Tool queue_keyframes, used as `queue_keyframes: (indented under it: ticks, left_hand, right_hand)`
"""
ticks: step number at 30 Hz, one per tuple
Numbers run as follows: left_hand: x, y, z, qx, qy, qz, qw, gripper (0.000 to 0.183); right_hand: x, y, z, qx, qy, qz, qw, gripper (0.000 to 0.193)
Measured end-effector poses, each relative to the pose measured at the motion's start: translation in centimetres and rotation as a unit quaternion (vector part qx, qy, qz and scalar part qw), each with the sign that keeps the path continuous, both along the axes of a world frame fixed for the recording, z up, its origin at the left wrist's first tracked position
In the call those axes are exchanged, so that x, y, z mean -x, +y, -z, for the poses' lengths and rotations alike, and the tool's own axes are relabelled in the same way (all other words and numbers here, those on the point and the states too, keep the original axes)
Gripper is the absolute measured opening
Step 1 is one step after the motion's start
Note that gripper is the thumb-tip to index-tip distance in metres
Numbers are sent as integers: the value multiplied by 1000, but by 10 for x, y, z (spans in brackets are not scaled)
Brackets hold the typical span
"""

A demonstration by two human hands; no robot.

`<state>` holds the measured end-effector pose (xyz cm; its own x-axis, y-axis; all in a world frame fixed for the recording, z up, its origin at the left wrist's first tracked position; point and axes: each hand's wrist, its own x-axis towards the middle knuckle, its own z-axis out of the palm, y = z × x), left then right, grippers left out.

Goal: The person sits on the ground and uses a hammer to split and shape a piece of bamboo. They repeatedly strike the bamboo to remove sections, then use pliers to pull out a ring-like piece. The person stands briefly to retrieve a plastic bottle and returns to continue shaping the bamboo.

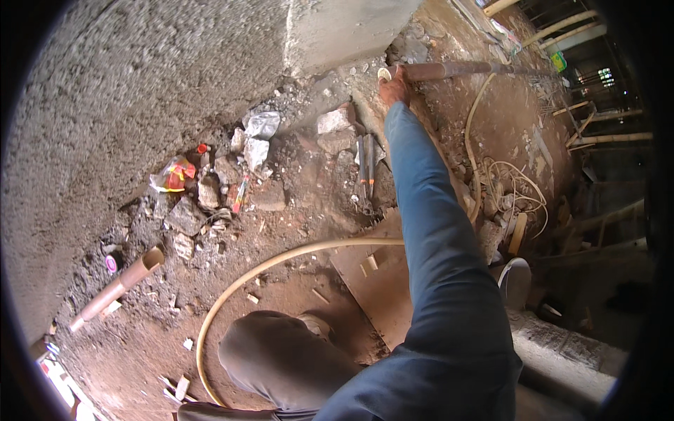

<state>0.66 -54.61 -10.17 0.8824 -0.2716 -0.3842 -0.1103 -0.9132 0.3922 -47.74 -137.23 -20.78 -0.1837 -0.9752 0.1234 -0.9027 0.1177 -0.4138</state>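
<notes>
My right arm, in a blue sleeve, reaches far forward. At its end my right hand [395,89] is closed around the near end of a long brown pipe [428,71]. A pale round piece or opening [384,74] shows at that end, beside my fingers. From my hand the pipe runs to the right along the ground. My left hand is out of view. Below my right hand, on the dirt, lies a tool with two long dark handles [366,165] and orange bands. Broken masonry blocks [335,121] lie to its left.
A yellowish hose [281,257] curves across the ground and under my arm. A short brown pipe [121,286] lies at left, near a rough wall [140,77]. Rubble, a clear plastic bag [262,124] and a colourful wrapper [174,175] are scattered nearby. A flat board [375,281] lies beside my knee.
</notes>
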Motion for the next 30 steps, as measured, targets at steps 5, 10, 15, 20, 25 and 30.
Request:
queue_keyframes:
  ticks: [5,10,15,20,25,30]
  left_hand:
    - [-5,-13,-13,-10,-1,-16,1000,42]
    - [-8,-22,-12,11,24,-25,999,37]
    - [-14,-16,-10,62,45,-61,995,32]
    - [-27,1,-21,148,39,-121,981,28]
    - [-59,7,-23,271,75,-155,947,24]
    - [-83,24,-15,378,146,-159,900,20]
  right_hand:
    - [-28,-3,6,-19,50,37,998,53]
    - [-4,11,14,-29,60,43,997,37]
    - [34,84,36,-6,90,59,994,35]
    - [40,197,36,42,90,74,992,58]
    - [19,328,-10,-11,64,39,997,90]
    - [-46,430,-49,-33,-44,11,998,86]
